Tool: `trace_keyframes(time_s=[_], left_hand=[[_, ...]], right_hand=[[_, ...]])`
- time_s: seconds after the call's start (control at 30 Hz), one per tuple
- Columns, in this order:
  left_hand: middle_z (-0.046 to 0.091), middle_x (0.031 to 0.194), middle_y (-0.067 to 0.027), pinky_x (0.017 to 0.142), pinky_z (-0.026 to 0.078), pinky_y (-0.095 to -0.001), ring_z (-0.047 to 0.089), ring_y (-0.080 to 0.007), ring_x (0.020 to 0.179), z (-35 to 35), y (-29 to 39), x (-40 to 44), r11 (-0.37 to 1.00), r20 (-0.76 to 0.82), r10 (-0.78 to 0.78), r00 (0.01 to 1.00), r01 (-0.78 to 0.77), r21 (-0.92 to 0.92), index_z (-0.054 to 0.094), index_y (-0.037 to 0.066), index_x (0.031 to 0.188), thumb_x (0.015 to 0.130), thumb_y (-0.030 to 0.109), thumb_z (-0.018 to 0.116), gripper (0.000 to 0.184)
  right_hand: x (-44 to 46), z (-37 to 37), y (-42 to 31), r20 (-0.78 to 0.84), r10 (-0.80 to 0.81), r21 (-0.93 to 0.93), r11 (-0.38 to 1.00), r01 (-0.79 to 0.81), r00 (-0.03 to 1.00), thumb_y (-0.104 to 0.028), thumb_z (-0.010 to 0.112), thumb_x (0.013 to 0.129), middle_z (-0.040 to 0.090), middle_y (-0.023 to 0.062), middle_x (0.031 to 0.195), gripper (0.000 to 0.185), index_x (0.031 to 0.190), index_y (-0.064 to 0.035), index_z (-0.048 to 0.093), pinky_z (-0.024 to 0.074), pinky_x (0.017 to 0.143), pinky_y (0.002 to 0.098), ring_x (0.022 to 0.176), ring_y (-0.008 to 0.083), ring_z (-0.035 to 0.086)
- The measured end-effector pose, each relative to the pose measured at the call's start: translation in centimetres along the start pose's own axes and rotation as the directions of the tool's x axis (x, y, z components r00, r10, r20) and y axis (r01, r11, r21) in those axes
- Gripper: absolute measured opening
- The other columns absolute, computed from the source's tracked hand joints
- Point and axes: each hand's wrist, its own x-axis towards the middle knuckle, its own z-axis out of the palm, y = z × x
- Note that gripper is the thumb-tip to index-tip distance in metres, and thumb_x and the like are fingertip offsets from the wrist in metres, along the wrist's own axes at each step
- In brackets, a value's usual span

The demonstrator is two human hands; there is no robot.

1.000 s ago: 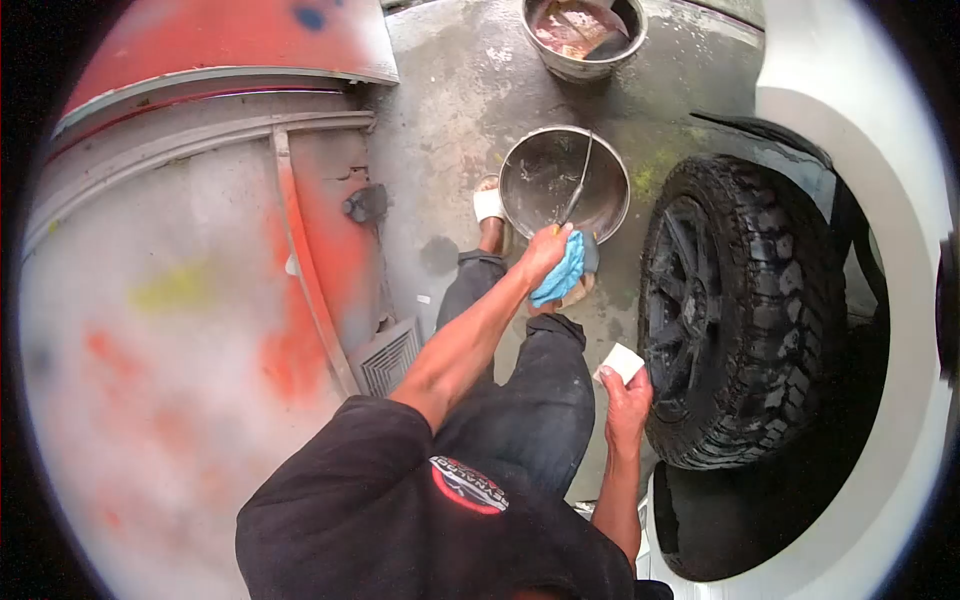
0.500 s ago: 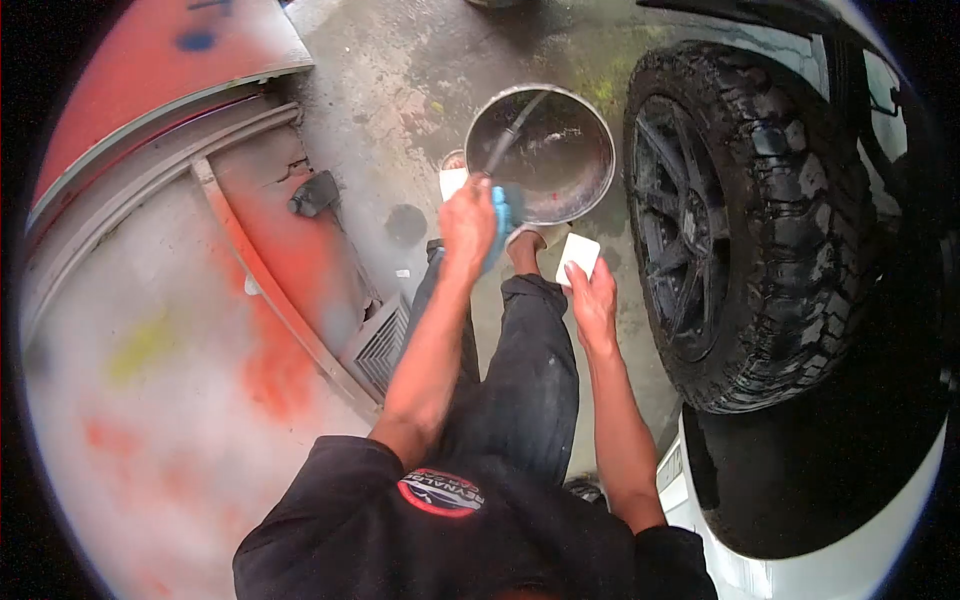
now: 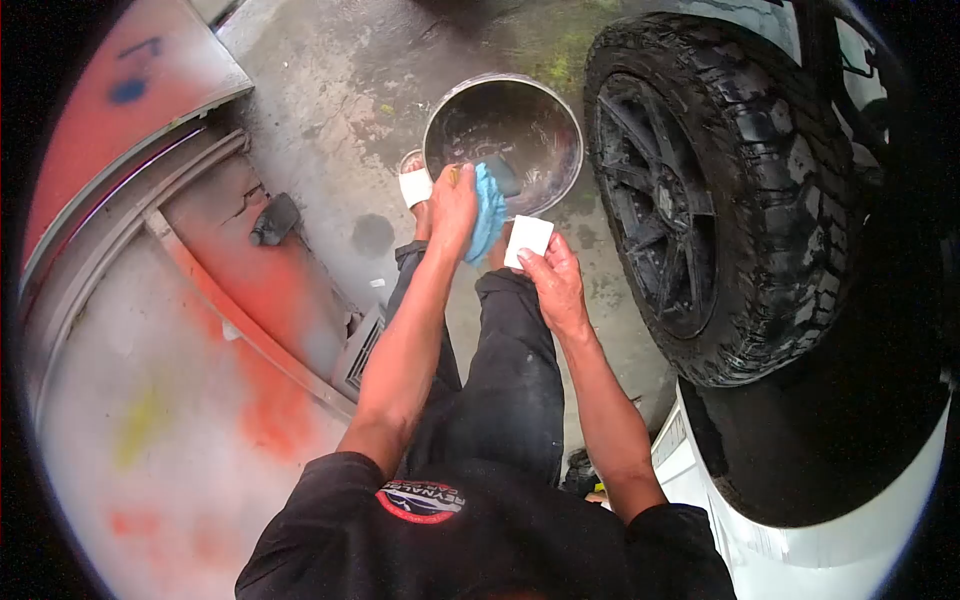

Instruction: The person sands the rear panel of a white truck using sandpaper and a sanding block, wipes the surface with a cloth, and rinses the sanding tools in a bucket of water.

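Observation:
My left hand (image 3: 453, 212) is closed around a crumpled light-blue cloth (image 3: 486, 215) that hangs beside its fingers, near the basin's front rim. A flat dark-grey piece (image 3: 500, 175) shows just past the cloth; whether the same hand grips it is hard to tell. My right hand (image 3: 556, 285) pinches a thin white rectangular piece (image 3: 529, 240) between thumb and fingers, held up flat. In front of both hands stands a round metal basin (image 3: 577, 150) with a dark, scuffed inside.
At right, a big knobbly tyre (image 3: 770, 190) on a dark rim sits under a white vehicle body (image 3: 860, 560). Paint-stained panels (image 3: 190, 400) lie at left, with a small black object (image 3: 275, 219) on them. My sandalled foot (image 3: 415, 188) is beside the basin on the concrete floor.
The long dark stick-like thing at my left hand no longer shows; a flat grey piece shows there now. The blue cloth is more visible. My right hand has come nearer the left.

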Motion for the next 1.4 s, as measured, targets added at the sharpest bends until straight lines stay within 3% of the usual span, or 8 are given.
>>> trace_keyframes(time_s=[0.3,0.57,0.73,0.83,0.93,1.03,1.17,1.4], left_hand=[[0.062,0.086,-0.0044,0.065,0.048,-0.0331,0.057,-0.0135,0.075,2.7,-0.9,1.1,0.855,0.005,-0.102,0.995,0.09,-0.511,0.062,0.0,0.112,0.102,0.023,0.05,0.028],[0.064,0.103,-0.0055,0.072,0.058,-0.0313,0.062,-0.0156,0.086,1.4,-1.2,1.0,0.969,-0.033,-0.119,0.992,0.109,-0.222,0.061,0.003,0.124,0.098,0.019,0.056,0.03],[0.069,0.098,-0.0128,0.073,0.058,-0.035,0.067,-0.0211,0.084,1.0,-3.1,4.9,0.986,-0.023,-0.13,0.991,0.132,0.099,0.065,-0.002,0.118,0.092,0.029,0.064,0.04],[0.069,0.092,-0.0217,0.076,0.055,-0.0394,0.068,-0.0245,0.087,2.3,-6.0,11.2,0.906,-0.035,0.168,0.985,-0.14,0.398,0.062,-0.006,0.119,0.088,0.033,0.065,0.05],[0.069,0.095,-0.0266,0.081,0.052,-0.0405,0.069,-0.0275,0.088,5.1,-7.1,17.0,0.955,-0.078,0.117,0.99,-0.091,0.281,0.063,-0.011,0.11,0.082,0.033,0.064,0.052],[0.07,0.099,-0.0257,0.082,0.054,-0.0432,0.068,-0.0321,0.088,7.6,-6.7,19.7,0.968,0.029,-0.243,0.97,0.24,0.066,0.068,-0.008,0.102,0.085,0.038,0.061,0.05],[0.069,0.111,-0.0231,0.087,0.053,-0.0474,0.068,-0.0385,0.101,10.7,-13.5,26.4,0.678,0.291,-0.011,0.957,-0.207,0.705,0.073,0.001,0.105,0.087,0.033,0.054,0.041],[0.066,0.122,-0.0188,0.098,0.05,-0.0483,0.065,-0.0361,0.112,13.9,-17.6,29.1,0.503,0.515,-0.021,0.857,-0.436,0.746,0.071,0.006,0.113,0.088,0.027,0.054,0.037]], right_hand=[[2.7,0.1,2.0,-0.049,0.009,-0.055,0.998,-0.012,0.999,-0.011,0.061,0.095,0.066,0.0062,0.102,0.02,0.111,0.0016,0.056,0.0514,0.076,0.0272,0.091,0.0113,0.062],[11.7,-3.9,7.2,-0.139,-0.139,-0.716,0.698,-0.003,0.981,-0.016,0.067,0.088,0.066,0.0088,0.084,0.023,0.1,0.0027,0.06,0.0505,0.071,0.0332,0.08,0.0153,0.063],[18.4,-2.7,8.0,-0.128,-0.198,-0.783,0.621,0.024,0.972,-0.016,0.068,0.087,0.071,0.0121,0.089,0.024,0.1,0.0036,0.062,0.052,0.074,0.035,0.085,0.0184,0.067],[24.2,-3.1,11.3,-0.068,-0.297,-0.606,0.771,0.197,0.953,-0.017,0.067,0.085,0.069,0.0226,0.09,0.028,0.103,0.003,0.062,0.0515,0.077,0.0433,0.084,0.0376,0.068],[29.7,-3.8,13.6,0.089,-0.097,-0.443,0.887,0.126,0.991,-0.016,0.066,0.084,0.069,0.0196,0.101,0.039,0.119,-0.0003,0.062,0.052,0.087,0.0424,0.1,0.0347,0.066],[32.6,-4.7,15.9,0.281,-0.466,-0.933,0.072,0.353,0.839,-0.02,0.07,0.082,0.064,0.0177,0.119,0.049,0.126,-0.0031,0.058,0.0511,0.088,0.0454,0.113,0.0316,0.059],[34.2,-6.2,18.3,0.037,-0.122,-0.997,0.055,0.044,0.992,-0.023,0.066,0.082,0.051,0.0248,0.136,0.054,0.133,-0.0074,0.055,0.0387,0.107,0.0559,0.134,0.0464,0.039],[38.6,-8.6,22.7,-0.138,0.386,-0.99,-0.094,-0.11,0.912,-0.023,0.064,0.086,0.054,0.024,0.138,0.049,0.13,-0.0042,0.059,0.047,0.101,0.0508,0.125,0.0418,0.054]])
